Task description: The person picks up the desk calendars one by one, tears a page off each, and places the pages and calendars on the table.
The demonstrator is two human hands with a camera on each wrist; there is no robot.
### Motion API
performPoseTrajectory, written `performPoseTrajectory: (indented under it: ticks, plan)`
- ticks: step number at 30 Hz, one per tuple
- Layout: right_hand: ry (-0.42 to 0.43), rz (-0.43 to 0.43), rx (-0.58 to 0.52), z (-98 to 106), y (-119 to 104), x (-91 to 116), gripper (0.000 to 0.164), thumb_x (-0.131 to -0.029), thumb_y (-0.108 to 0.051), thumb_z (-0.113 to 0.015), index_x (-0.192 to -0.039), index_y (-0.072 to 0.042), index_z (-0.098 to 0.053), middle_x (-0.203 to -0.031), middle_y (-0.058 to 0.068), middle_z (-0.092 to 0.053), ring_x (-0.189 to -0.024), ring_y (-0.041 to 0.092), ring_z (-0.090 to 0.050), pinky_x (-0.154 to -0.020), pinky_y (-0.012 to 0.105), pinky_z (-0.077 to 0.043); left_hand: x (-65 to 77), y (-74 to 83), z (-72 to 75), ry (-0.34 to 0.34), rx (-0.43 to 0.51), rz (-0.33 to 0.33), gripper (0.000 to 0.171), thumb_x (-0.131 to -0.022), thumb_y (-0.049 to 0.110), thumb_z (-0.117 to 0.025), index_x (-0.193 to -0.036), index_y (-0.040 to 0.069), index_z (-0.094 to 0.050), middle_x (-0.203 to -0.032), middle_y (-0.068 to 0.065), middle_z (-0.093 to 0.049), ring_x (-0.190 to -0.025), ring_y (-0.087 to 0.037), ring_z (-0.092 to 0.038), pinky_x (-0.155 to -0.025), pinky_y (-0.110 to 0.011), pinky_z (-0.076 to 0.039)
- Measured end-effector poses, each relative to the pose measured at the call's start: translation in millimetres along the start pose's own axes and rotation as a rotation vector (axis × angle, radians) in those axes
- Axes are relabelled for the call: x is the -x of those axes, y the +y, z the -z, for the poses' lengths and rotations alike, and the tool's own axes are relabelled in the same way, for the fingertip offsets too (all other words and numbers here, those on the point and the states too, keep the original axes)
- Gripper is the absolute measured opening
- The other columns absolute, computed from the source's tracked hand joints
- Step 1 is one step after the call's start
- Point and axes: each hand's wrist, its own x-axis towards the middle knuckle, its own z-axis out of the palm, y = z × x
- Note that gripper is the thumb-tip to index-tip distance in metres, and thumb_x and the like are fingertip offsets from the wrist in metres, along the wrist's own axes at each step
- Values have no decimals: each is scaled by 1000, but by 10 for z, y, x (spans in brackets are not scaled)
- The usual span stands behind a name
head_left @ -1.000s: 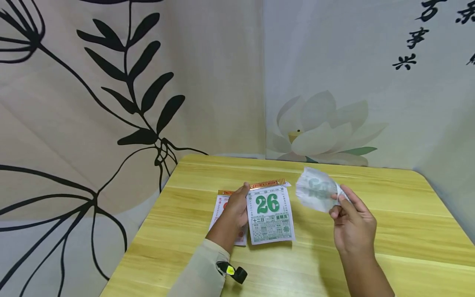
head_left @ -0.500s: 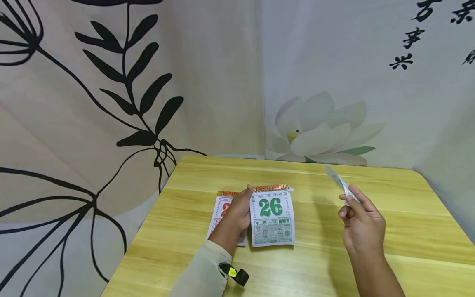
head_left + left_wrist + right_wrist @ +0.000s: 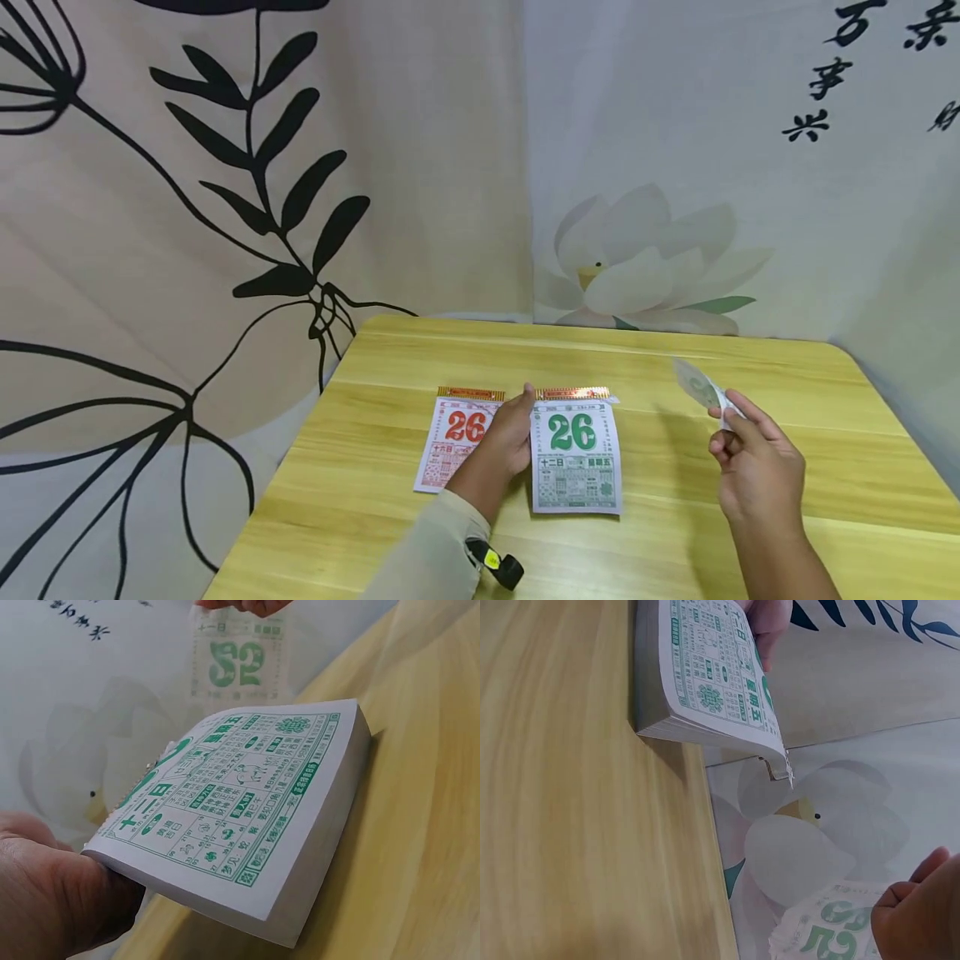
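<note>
My left hand [image 3: 510, 442] grips the left edge of a thick tear-off calendar [image 3: 576, 467] with a green 26 and a red-and-gold header strip. In the left wrist view, the pad's lower end [image 3: 240, 802] stands tilted close over the table, thumb along its side. Off to the right, my right hand [image 3: 761, 471] pinches a thin loose calendar page [image 3: 697, 386], apart from the pad and raised over the table. Its green 25 shows in the right wrist view on the page [image 3: 836, 922]. Behind my left hand lies a second tear-off calendar [image 3: 453, 450] with a red 26, partly hidden.
The wooden table [image 3: 390, 542] has a rounded far edge near a cloth backdrop [image 3: 450, 167] printed with black leaves, a pale lotus and characters. A black strap device [image 3: 495, 562] sits on my left wrist over a light sleeve [image 3: 431, 554].
My left hand has shifted right and toward me with the green-numbered calendar, uncovering more of the red one. My right hand has moved right with the page, which has turned nearly edge-on.
</note>
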Motion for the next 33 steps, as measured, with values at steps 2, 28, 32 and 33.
performPoseTrajectory:
  ticks: [2,28,32,33]
  plan:
    - [-5,-10,19,38,-1,-16,19,-105,-6,-73,-120,-10,-83,-86,5,-82,-57,13,-60,-51,21,-54,-13,-40,-48,-5,12,-2,72,-118,47,-41,-167,-4,-33,-146,-28,-66,-134,-37,-68,-115,-45,-57]
    - [-171,-445,440,523,212,-112,51,-119,-19,-40,-93,-39,-79,-98,-12,-73,-61,1,-46,-51,16,-42,-263,-298,-450,-64,-169,50,63,-118,47,-44,-156,-3,-49,-133,-19,-71,-130,-34,-70,-117,-49,-55]
    - [-173,-481,433,544,258,-119,41,-120,-24,-37,-103,-32,-74,-101,-9,-71,-61,1,-44,-53,17,-41,-293,-313,-521,-66,-196,38,51,-118,39,-48,-151,1,-54,-129,-18,-73,-123,-31,-72,-111,-46,-58]
    - [-171,-480,435,545,269,-117,35,-120,-24,-38,-108,-29,-71,-101,-9,-70,-61,1,-45,-53,17,-41,-296,-316,-537,-63,-204,34,49,-118,37,-49,-150,2,-55,-128,-17,-73,-122,-31,-73,-109,-45,-59]
